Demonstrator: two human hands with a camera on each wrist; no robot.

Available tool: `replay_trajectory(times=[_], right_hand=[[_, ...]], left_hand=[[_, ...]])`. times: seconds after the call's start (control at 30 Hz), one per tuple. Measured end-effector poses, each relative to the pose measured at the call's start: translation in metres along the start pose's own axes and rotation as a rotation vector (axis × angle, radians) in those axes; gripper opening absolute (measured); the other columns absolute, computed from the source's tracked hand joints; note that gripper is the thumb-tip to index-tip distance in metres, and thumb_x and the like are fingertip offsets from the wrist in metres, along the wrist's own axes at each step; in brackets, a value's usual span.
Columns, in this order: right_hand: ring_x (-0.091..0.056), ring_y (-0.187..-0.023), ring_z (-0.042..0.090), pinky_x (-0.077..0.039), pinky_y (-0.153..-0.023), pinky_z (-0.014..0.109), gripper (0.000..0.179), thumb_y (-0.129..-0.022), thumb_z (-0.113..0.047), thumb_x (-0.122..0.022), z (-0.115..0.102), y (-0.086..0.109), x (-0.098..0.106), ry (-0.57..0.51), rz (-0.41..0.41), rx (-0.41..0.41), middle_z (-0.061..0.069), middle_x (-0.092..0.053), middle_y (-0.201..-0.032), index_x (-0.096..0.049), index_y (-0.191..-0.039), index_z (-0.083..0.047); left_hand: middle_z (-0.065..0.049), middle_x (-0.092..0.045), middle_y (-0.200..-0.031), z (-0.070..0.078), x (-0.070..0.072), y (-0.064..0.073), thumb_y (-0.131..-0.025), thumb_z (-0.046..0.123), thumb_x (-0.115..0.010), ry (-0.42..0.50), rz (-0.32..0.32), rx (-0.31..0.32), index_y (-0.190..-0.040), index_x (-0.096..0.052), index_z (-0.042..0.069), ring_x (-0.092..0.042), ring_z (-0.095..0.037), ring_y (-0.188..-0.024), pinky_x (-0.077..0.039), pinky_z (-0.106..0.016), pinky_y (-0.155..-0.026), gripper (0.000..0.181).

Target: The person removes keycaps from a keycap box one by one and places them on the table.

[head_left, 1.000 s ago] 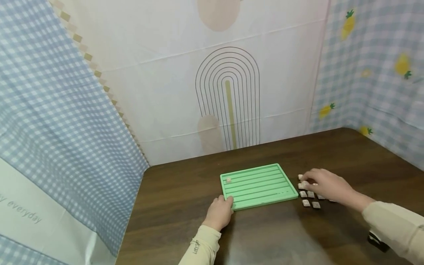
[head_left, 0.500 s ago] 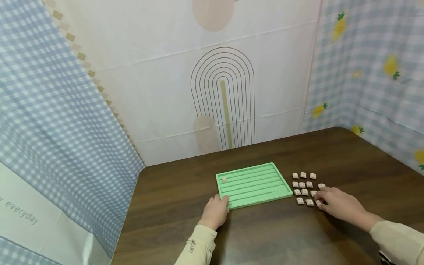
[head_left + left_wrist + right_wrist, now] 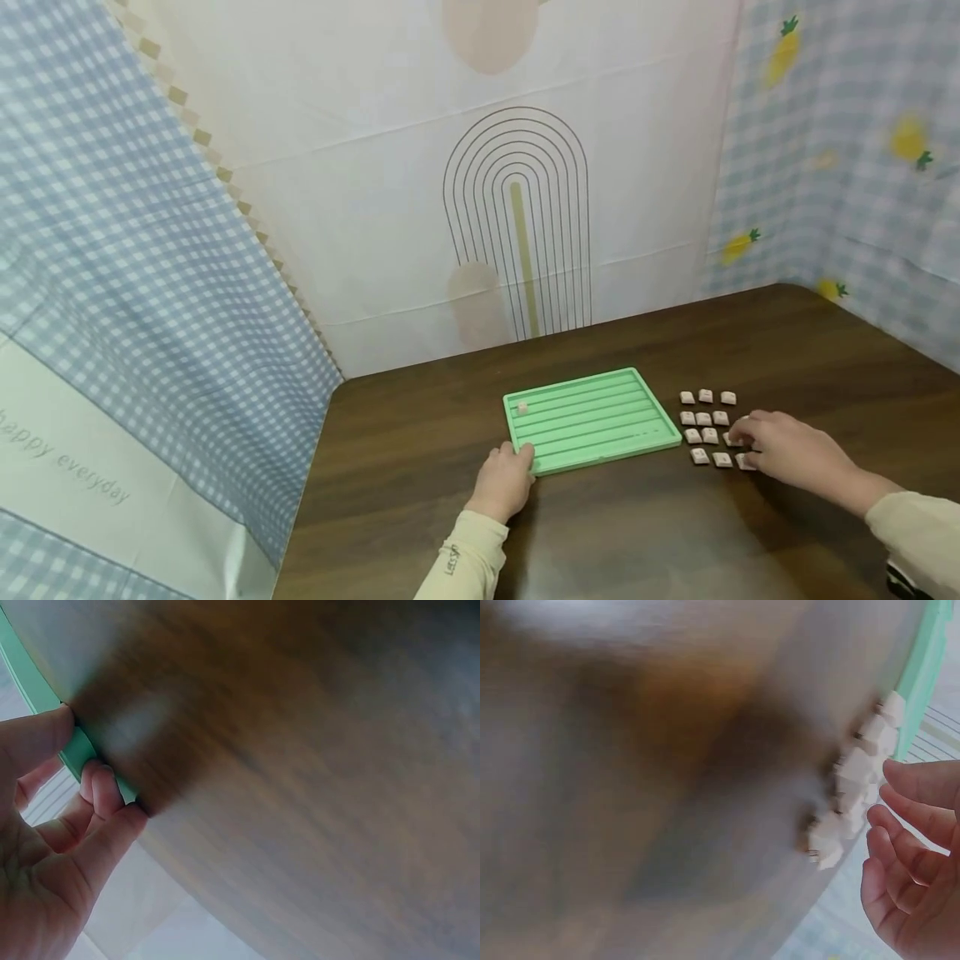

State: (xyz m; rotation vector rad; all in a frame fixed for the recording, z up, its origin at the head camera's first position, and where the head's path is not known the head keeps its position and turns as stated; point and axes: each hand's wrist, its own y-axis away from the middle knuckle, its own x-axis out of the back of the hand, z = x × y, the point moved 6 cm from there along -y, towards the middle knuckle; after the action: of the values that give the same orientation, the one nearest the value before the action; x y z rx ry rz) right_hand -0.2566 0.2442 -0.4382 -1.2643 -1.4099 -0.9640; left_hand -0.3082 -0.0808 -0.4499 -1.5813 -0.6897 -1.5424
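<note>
A pale green ridged tray (image 3: 600,454) lies on the table, with one whitish keycap (image 3: 522,408) near its far left corner. My left hand (image 3: 502,479) grips the tray's near left corner; in the left wrist view its thumb and fingers are on both sides of the green edge (image 3: 79,754). To the right of the tray, several whitish keycaps (image 3: 702,418) lie in loose rows. My right hand (image 3: 802,454) is over the rightmost ones, fingers loosely bent and partly hiding them. In the right wrist view nothing shows between its fingertips, which are beside the keycaps (image 3: 855,769).
The dark wooden table (image 3: 420,417) meets a white patterned cloth (image 3: 375,208) at the back. Blue checked cloth (image 3: 187,292) hangs along the left side, and another checked cloth with pineapples (image 3: 862,183) on the right.
My right hand has moved from the keycaps nearest the tray to the right end of the rows, uncovering the left ones. The left hand stays on the tray; the head view shifts slightly.
</note>
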Motion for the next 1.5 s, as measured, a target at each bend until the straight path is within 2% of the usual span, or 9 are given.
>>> replay_trajectory(times=[0.2, 0.27, 0.43, 0.53, 0.7, 1.03, 1.17, 1.27, 1.5], right_hand=[[-0.057, -0.073, 0.016, -0.04, -0.052, 0.027, 0.017, -0.08, -0.012, -0.066, -0.013, -0.016, 0.013, 0.0, 0.017, 0.012, 0.008, -0.062, -0.096, -0.067, -0.097, -0.013], [-0.06, -0.081, 0.024, -0.042, -0.053, 0.03, 0.017, -0.08, -0.011, -0.065, -0.022, -0.025, 0.013, 0.01, 0.031, 0.029, 0.013, -0.063, -0.103, -0.067, -0.097, -0.013], [-0.06, -0.085, 0.027, -0.047, -0.06, 0.034, 0.014, -0.079, -0.012, -0.067, -0.057, -0.05, 0.008, 0.058, 0.109, 0.143, 0.008, -0.064, -0.096, -0.068, -0.093, -0.013], [-0.06, -0.081, 0.022, -0.047, -0.059, 0.033, 0.015, -0.079, -0.013, -0.069, -0.078, -0.068, 0.002, 0.05, 0.124, 0.176, 0.003, -0.063, -0.092, -0.067, -0.094, -0.012], [-0.061, -0.083, 0.021, -0.048, -0.059, 0.032, 0.016, -0.08, -0.015, -0.068, -0.11, -0.101, -0.016, -0.007, 0.091, 0.166, 0.003, -0.063, -0.095, -0.067, -0.096, -0.012], [-0.059, -0.094, 0.025, -0.049, -0.075, 0.041, 0.022, -0.084, -0.017, -0.065, -0.167, -0.152, -0.045, -0.195, 0.035, 0.12, 0.007, -0.063, -0.102, -0.064, -0.105, -0.009], [-0.055, -0.104, 0.029, -0.047, -0.083, 0.045, 0.026, -0.086, -0.021, -0.063, -0.186, -0.164, -0.056, -0.196, 0.017, 0.114, 0.008, -0.062, -0.11, -0.063, -0.109, -0.01], [-0.054, -0.105, 0.03, -0.047, -0.082, 0.046, 0.026, -0.087, -0.023, -0.063, -0.194, -0.171, -0.06, -0.191, 0.027, 0.108, 0.009, -0.061, -0.111, -0.062, -0.11, -0.01], [-0.055, -0.097, 0.027, -0.049, -0.076, 0.042, 0.019, -0.089, -0.021, -0.06, -0.201, -0.179, -0.067, -0.134, 0.04, 0.097, 0.008, -0.062, -0.105, -0.064, -0.105, -0.01]], left_hand=[[-0.01, -0.054, -0.082, 0.0, 0.0, -0.005, -0.082, 0.019, -0.069, -0.001, 0.0, 0.016, -0.089, -0.05, 0.011, -0.052, -0.023, -0.069, -0.047, -0.031, -0.058, 0.022], [-0.01, -0.054, -0.081, -0.001, 0.0, -0.005, -0.082, 0.019, -0.069, -0.009, 0.011, 0.012, -0.088, -0.05, 0.011, -0.052, -0.023, -0.068, -0.046, -0.03, -0.057, 0.022], [-0.009, -0.053, -0.08, -0.005, 0.001, -0.004, -0.082, 0.019, -0.069, -0.007, -0.009, 0.016, -0.088, -0.049, 0.011, -0.051, -0.023, -0.069, -0.046, -0.029, -0.057, 0.022], [-0.008, -0.052, -0.081, -0.006, 0.001, -0.003, -0.083, 0.019, -0.068, 0.014, -0.043, 0.023, -0.088, -0.049, 0.012, -0.05, -0.022, -0.07, -0.044, -0.028, -0.057, 0.021], [-0.006, -0.051, -0.081, -0.006, -0.004, -0.002, -0.083, 0.021, -0.067, 0.005, -0.068, 0.025, -0.088, -0.048, 0.013, -0.049, -0.02, -0.07, -0.043, -0.026, -0.058, 0.021], [-0.005, -0.052, -0.079, -0.002, -0.002, 0.0, -0.082, 0.023, -0.069, -0.039, -0.04, 0.014, -0.086, -0.049, 0.014, -0.051, -0.021, -0.069, -0.044, -0.026, -0.058, 0.023], [-0.007, -0.053, -0.081, -0.003, -0.001, 0.001, -0.081, 0.023, -0.07, -0.044, -0.041, 0.018, -0.088, -0.049, 0.014, -0.053, -0.022, -0.071, -0.046, -0.027, -0.058, 0.024], [-0.007, -0.054, -0.082, -0.002, 0.001, 0.0, -0.081, 0.023, -0.07, -0.048, -0.024, 0.01, -0.089, -0.049, 0.014, -0.053, -0.022, -0.071, -0.046, -0.027, -0.058, 0.024], [-0.009, -0.055, -0.083, -0.002, 0.002, 0.0, -0.081, 0.023, -0.07, -0.069, -0.005, -0.003, -0.093, -0.051, 0.014, -0.055, -0.023, -0.071, -0.047, -0.028, -0.059, 0.024]])
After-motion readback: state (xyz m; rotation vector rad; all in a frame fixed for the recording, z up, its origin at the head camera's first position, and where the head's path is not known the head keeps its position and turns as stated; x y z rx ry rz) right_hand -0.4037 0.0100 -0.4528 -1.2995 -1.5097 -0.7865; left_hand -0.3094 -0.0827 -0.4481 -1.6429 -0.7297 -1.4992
